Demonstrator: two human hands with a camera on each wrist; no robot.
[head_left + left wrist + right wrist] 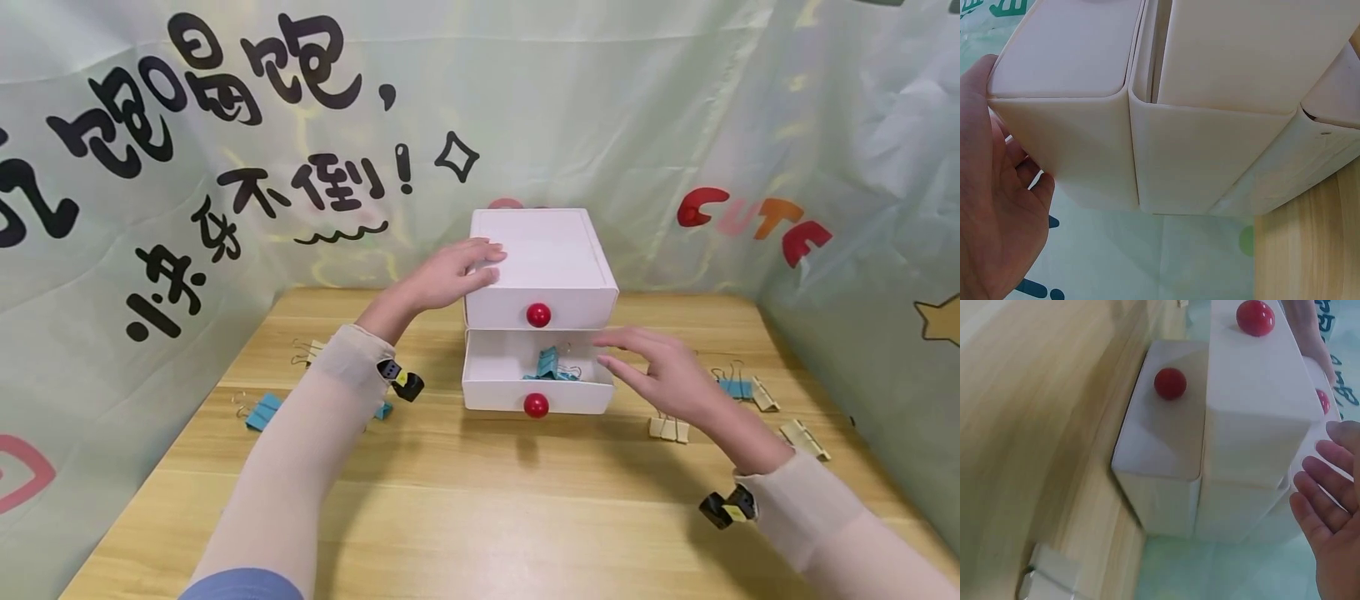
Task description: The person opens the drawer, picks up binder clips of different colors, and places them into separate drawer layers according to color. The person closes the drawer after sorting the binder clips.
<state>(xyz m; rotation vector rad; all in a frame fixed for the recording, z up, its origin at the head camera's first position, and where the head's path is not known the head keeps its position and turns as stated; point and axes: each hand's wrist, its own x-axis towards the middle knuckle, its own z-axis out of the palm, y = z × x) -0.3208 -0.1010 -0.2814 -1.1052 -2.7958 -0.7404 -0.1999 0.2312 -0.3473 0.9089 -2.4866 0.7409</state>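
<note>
A white drawer cabinet [536, 246] with red knobs stands on the table; the wrist views show it has three tiers. Its middle drawer [495, 398] is pulled out, and blue binder clips [548, 363] lie inside. My left hand [452, 273] rests on the top left edge of the cabinet, fingers laid across the lid. In the left wrist view that hand [1004, 181] lies against the top tier's side. Fingers extended, my right hand [663, 371] hovers beside the open drawer's right side, holding nothing. The right wrist view shows this hand [1335, 494] with its fingers loosely spread.
On the right of the table are cream binder clips [669, 429] and a blue clip [737, 389]. Another blue clip [263, 412] lies on the left, beyond my forearm. A printed cloth [600, 108] hangs behind and along the sides.
</note>
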